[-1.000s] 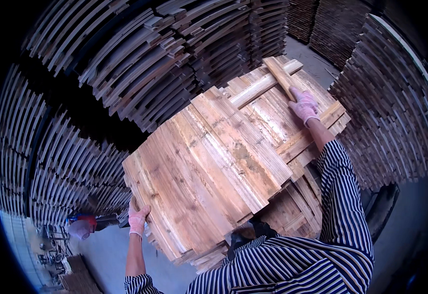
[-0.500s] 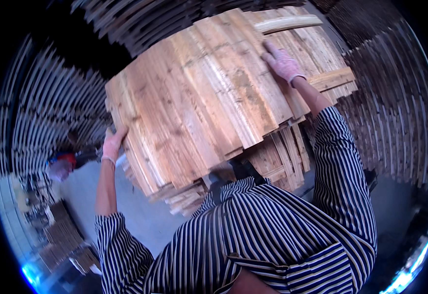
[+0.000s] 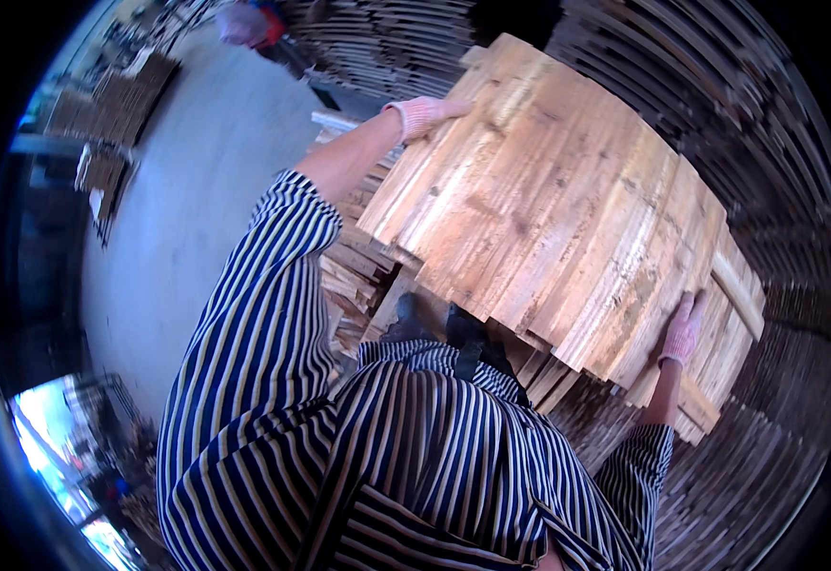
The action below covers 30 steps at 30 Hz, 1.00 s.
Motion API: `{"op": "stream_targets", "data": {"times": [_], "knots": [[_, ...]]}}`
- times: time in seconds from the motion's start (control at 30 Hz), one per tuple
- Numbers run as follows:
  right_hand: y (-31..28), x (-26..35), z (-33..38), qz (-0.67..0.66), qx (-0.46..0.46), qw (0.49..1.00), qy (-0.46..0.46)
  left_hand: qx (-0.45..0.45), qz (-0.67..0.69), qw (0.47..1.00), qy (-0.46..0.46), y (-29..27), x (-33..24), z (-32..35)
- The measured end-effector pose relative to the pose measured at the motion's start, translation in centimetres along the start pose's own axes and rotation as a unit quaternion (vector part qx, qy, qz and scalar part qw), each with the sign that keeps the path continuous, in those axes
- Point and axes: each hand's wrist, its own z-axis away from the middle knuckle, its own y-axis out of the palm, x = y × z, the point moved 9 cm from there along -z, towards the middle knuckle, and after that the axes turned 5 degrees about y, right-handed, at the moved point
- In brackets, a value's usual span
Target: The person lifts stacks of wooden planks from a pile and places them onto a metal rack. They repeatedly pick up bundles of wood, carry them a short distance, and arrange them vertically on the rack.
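Note:
A wide layer of side-by-side wooden planks [image 3: 549, 209] lies before me on top of a stack. My left hand [image 3: 425, 116], in a pale pink work glove, is against the planks' far left edge. Its fingers are stretched out together along the wood. My right hand [image 3: 684, 328], gloved alike, rests at the right end of the layer with its fingers extended over the surface. The undersides of both hands are hidden. Beside my right hand, a crosswise batten [image 3: 736, 295] lies on lower planks, and a second batten [image 3: 696, 402] sits nearer to me.
Tall stacks of thin boards [image 3: 701, 95] rise beyond and to the right. More loose planks [image 3: 344, 285] are under the stack's left side. A person [image 3: 249, 24] is at the far left. Grey floor [image 3: 187, 190] stretches along the left, with brown board piles [image 3: 111, 100] farther off.
The view has swung, so the planks now appear farther right and the floor fills more of the left. My left hand has moved along the planks' left edge; my right hand stays at the right end.

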Motion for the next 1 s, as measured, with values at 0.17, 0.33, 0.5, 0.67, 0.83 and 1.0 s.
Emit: {"op": "stream_targets", "data": {"times": [0.17,0.33,0.5,0.67,0.83,1.0], "knots": [[-1.9,0.3,0.2,0.086,-0.064,0.994,-0.029,-0.198,-0.006,0.978,0.069,-0.8,-2.2,3.1],[-0.8,2.2,0.4,0.082,-0.053,0.995,-0.013,-0.572,0.116,0.781,0.224,-3.2,5.4,21.1],[-1.6,1.5,0.6,0.124,-0.058,0.99,-0.029,-0.376,0.178,0.894,-0.165,11.0,18.5,23.7],[-1.2,2.2,1.3,0.104,-0.049,0.993,-0.033,0.218,-0.415,0.864,-0.183,22.3,12.0,19.9],[0.0,3.7,0.7,0.158,-0.018,0.987,0.003,0.287,-0.541,0.781,-0.122,23.9,14.0,18.2],[-0.3,1.8,0.2,0.125,-0.022,0.992,-0.018,0.351,-0.528,0.771,-0.07,29.2,15.9,18.9]]}}
